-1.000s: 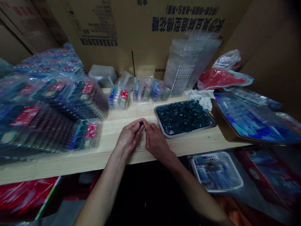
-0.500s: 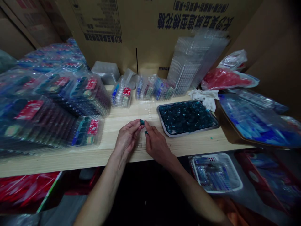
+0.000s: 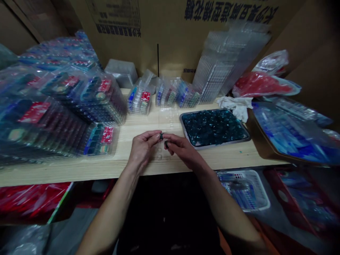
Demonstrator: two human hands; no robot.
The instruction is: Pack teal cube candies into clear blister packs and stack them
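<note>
Pinching a small piece [image 3: 161, 136] in your left hand [image 3: 142, 147], you are just left of the tray [image 3: 225, 143]. Your right hand [image 3: 184, 147] is there too, holding a second piece [image 3: 166, 144] between thumb and finger. Its pointing finger reaches over to the small piece. They look like they touch, but it is too tiny to be sure.

A good lot looks done: far left of the tray stand big stacks [image 3: 105, 99] of packs that look full, with blue and red inside. A lot looks left, too. The clear pack [image 3: 168, 115], just left of the tray and partly under your hands, seems bare where it shows. Loads of dark bits [image 3: 214, 125] fill the tray, and a tall pile [image 3: 217, 67] of clear plastic behind the tray looks unfilled.

Both pieces you hold look dark blue-green and chubby, much like the shiny bits in the tray. I'd guess they are squishy. Your fingers hide some of each one, so I can't tell their whole shape.
</note>
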